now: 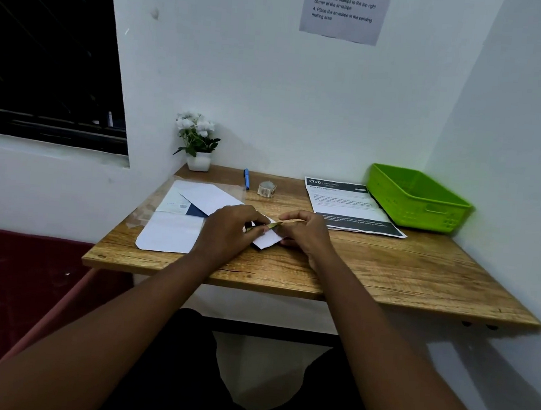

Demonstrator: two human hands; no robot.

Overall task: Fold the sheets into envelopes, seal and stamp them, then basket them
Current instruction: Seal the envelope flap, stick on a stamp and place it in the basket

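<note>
A folded white envelope (268,239) lies on the wooden desk (387,274) between my hands. My left hand (231,230) rests on its left part with fingers curled over it. My right hand (306,232) pinches a thin greenish-gold strip (272,226) that reaches across to my left fingertips just above the envelope. Further left lie a white folded sheet (168,232) and an open envelope (211,198) with a dark blue lining. The green basket (417,198) stands at the desk's back right corner.
A printed sheet (344,201) lies next to the basket. A roll of tape (266,188), a blue pen (247,178) and a small white flower pot (198,149) stand along the back wall. An instruction notice (345,8) hangs on the wall.
</note>
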